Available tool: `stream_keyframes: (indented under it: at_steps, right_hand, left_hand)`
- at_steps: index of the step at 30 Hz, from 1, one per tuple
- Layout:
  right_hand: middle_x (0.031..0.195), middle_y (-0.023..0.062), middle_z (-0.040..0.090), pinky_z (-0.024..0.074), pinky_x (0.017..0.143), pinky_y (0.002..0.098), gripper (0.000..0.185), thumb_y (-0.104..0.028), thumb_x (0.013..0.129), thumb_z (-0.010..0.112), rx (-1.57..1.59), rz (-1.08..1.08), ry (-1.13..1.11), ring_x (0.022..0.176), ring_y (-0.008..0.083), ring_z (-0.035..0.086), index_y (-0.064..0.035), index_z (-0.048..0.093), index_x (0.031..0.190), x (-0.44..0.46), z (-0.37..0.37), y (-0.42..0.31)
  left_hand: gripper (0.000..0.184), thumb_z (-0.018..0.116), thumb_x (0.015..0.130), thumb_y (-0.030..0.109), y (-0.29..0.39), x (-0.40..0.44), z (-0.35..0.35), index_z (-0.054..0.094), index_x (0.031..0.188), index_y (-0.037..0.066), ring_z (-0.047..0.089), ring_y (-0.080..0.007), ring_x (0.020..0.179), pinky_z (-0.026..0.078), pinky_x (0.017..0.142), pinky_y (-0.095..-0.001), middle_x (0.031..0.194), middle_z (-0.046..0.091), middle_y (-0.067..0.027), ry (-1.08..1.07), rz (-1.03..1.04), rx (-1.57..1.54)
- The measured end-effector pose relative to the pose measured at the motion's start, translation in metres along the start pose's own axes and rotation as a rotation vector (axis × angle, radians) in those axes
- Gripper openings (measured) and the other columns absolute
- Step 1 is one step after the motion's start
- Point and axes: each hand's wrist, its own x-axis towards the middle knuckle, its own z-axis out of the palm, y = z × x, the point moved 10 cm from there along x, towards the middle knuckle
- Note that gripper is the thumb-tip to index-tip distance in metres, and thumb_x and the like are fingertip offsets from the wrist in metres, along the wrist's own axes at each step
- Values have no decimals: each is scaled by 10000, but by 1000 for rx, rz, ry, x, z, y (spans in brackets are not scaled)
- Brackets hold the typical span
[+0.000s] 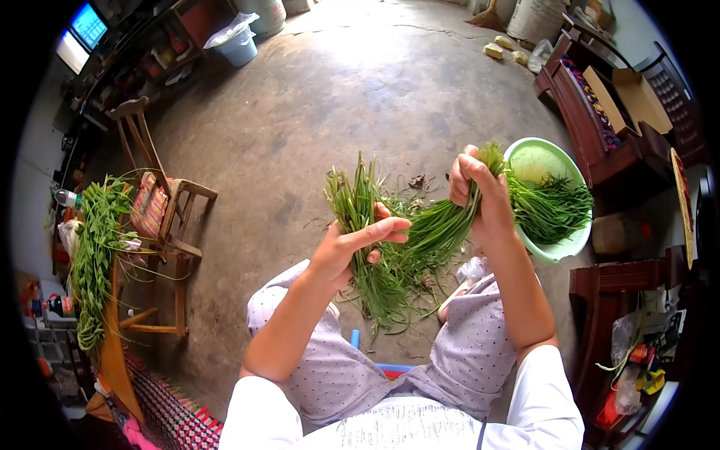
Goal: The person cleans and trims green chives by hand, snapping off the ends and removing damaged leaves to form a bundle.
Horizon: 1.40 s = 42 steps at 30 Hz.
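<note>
My left hand (341, 251) is wrapped around an upright bunch of thin green stalks (354, 196), thumb stretched across the front. In my raised right hand (481, 191) is a second bunch of long, narrow greens (442, 229), like chives, gripped near one end and drooping toward the left. Beside the right hand, a pale green basin (534, 156) holds more dark green leaves (553, 210). Loose greens (409, 279) and scraps lie on the floor between my legs, partly behind the bunches.
A wooden chair (180, 214) stands left, near a bench piled with leafy vines (101, 247). Dark wooden furniture (559, 82) with an open cardboard box (637, 101) lines the right. A blue bucket (238, 46) stands at the back left on the concrete floor (300, 112).
</note>
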Motion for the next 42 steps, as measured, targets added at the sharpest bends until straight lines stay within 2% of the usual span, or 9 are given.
stream_keyframes:
  at_steps: [5, 7, 10, 13, 17, 25, 30, 38, 42]
  right_hand:
    - [531, -74, 355, 278, 402, 182, 321, -212, 812, 678, -288, 50, -89, 447, 38, 375, -157, 412, 642, -5, 17, 14]
    - [541, -80, 393, 273, 405, 176, 244, -217, 796, 703, -283, 75, -92, 450, 22, 376, -128, 507, 682, -9, 25, 18]
    - [795, -13, 623, 456, 666, 228, 277, -211, 805, 703, -401, 152, -143, 732, 50, 550, 7, 637, 962, -16, 40, 28]
    - [800, -19, 623, 457, 665, 224, 250, -200, 808, 698, -443, 191, -152, 738, 53, 554, 4, 642, 942, -16, 35, 36]
    - [590, -80, 467, 242, 416, 186, 172, -169, 827, 666, -298, 177, -38, 473, 1, 361, -45, 627, 939, -13, 19, 28]
    - [547, -70, 413, 242, 385, 184, 130, -147, 841, 642, -252, 40, 69, 426, 5, 325, -49, 584, 903, -5, -5, -2]
    - [683, -50, 550, 384, 545, 196, 143, -150, 805, 695, -431, -3, -36, 626, 34, 484, -27, 623, 796, -7, 13, -2]
    - [702, -47, 570, 405, 569, 207, 144, -147, 814, 682, -386, 143, -159, 650, 28, 492, -9, 641, 813, -16, 36, 33]
    - [592, -57, 485, 282, 432, 189, 152, -167, 826, 674, -394, 83, -197, 501, 15, 401, -21, 635, 842, -18, 48, 35]
  left_hand:
    - [236, 480, 938, 261, -3, 3, 8, 529, 998, 37, 565, -99, 668, 408, 482, -198, 784, 580, -45, -95, 50, -65]
    - [259, 466, 944, 260, -4, 5, 14, 534, 994, 15, 557, -99, 644, 410, 483, -199, 770, 576, -44, -116, 60, -68]
    - [299, 461, 945, 272, -10, 7, 14, 556, 1007, -5, 551, -94, 626, 422, 495, -205, 762, 578, -46, -84, 11, 73]
    - [291, 477, 938, 265, -13, 7, 16, 556, 1024, -2, 550, -93, 623, 433, 509, -212, 774, 587, -51, -102, -21, 67]
    - [259, 531, 913, 264, -20, 8, -13, 571, 987, 20, 575, -117, 648, 457, 533, -231, 775, 614, -59, 166, -99, -93]
    - [184, 628, 859, 248, -22, 1, -75, 587, 932, 84, 485, -43, 564, 397, 476, -171, 718, 560, 23, 481, -52, -171]
    - [174, 654, 831, 173, -2, 1, -56, 605, 969, 79, 469, -21, 544, 367, 477, -161, 792, 608, 6, 400, 64, -30]
    - [241, 704, 792, 168, 4, 7, -16, 638, 979, 29, 463, -37, 534, 356, 476, -188, 725, 595, 30, 235, 124, 167]
    - [208, 700, 796, 156, 9, 7, -15, 646, 944, 21, 453, -33, 520, 349, 464, -188, 704, 598, 26, 227, 174, 180]
